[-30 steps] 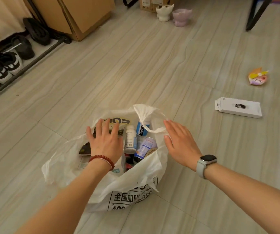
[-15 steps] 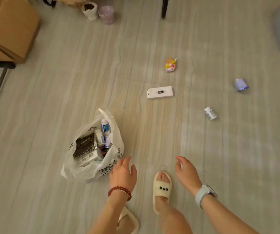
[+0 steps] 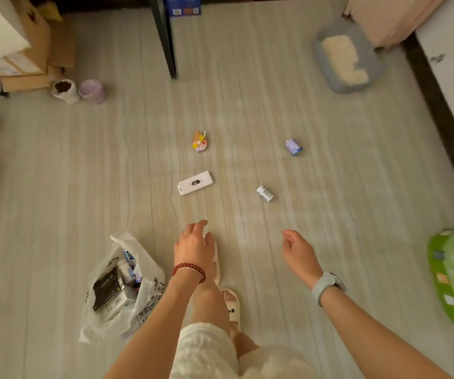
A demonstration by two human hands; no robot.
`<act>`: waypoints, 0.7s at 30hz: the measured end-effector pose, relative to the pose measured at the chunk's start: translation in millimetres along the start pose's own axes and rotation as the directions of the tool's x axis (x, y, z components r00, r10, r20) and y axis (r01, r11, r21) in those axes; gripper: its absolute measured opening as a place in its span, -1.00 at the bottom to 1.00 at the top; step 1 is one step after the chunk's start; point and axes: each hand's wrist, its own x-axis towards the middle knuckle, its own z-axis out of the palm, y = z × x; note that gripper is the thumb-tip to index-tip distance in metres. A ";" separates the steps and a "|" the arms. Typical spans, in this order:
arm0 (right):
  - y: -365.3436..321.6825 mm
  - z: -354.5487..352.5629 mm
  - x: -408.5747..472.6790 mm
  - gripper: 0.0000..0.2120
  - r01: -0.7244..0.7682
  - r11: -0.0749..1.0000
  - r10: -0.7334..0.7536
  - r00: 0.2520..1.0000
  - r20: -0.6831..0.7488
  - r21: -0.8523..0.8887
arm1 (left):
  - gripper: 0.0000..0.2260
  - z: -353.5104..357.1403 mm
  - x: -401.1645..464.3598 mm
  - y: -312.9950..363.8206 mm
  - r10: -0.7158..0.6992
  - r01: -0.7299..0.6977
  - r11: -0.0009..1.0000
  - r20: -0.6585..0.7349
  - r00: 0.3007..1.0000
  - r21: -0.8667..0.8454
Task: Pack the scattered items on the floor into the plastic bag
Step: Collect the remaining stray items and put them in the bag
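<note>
The white plastic bag [image 3: 149,294] lies open on the floor at the lower left, holding a dark box and several small bottles. Ahead on the floor lie a flat white box [image 3: 195,183], a small white bottle [image 3: 265,193], a blue can [image 3: 293,146] on its side and a yellow-pink packet [image 3: 199,141]. My left hand [image 3: 194,246], with a red bead bracelet, hangs empty with fingers spread, just right of the bag. My right hand [image 3: 298,251], with a grey watch on the wrist, is also empty and loosely open.
A black table leg [image 3: 165,36] stands ahead. Cardboard boxes [image 3: 15,50] and two small pots [image 3: 78,91] are at the far left. A grey litter tray [image 3: 346,56] sits far right, a green cushion [image 3: 453,280] at the right edge. My slippered feet [image 3: 231,307] are below.
I have risen from crouching over the bag and stepped forward to its right. Both hands have left the bag's opening and now hang free; more scattered items have come into view.
</note>
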 end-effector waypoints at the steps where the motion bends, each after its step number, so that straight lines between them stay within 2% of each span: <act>1: -6.8 -5.4 7.9 -0.67 0.007 0.999 -0.006 1.000 -0.020 0.031 | -0.66 -3.7 11.3 4.5 0.003 -0.003 1.000 0.013 1.000 0.001; 5: -37.4 -19.3 59.1 -0.69 -0.007 0.996 0.014 0.997 -0.075 0.092 | -0.65 -18.2 81.0 19.0 -0.030 0.030 1.000 0.068 0.997 -0.001; 8: -58.6 -20.3 120.5 -0.69 -0.089 0.992 0.097 0.992 -0.078 0.091 | -0.65 -25.1 155.7 27.4 -0.068 0.066 0.998 0.127 0.990 0.022; 13: -77.5 1.6 252.1 -0.65 -0.237 0.969 0.238 0.971 -0.003 0.071 | -0.63 -8.7 297.4 22.5 -0.096 0.039 0.971 0.235 0.967 0.236; 15: -70.0 20.4 313.8 -0.64 -0.302 0.950 0.305 0.952 -0.026 0.082 | -0.62 15.9 354.0 7.8 -0.151 0.066 0.955 0.281 0.948 0.290; 18: -53.1 45.9 380.2 -0.62 -0.301 0.952 0.303 0.953 -0.018 0.062 | -0.60 48.4 415.6 -14.6 -0.221 0.139 0.951 0.294 0.930 0.275; 21: -4.3 94.8 466.9 -0.60 -0.299 0.952 0.299 0.954 -0.003 -0.063 | -0.54 115.2 489.8 -56.1 -0.250 0.151 0.935 0.294 0.922 0.321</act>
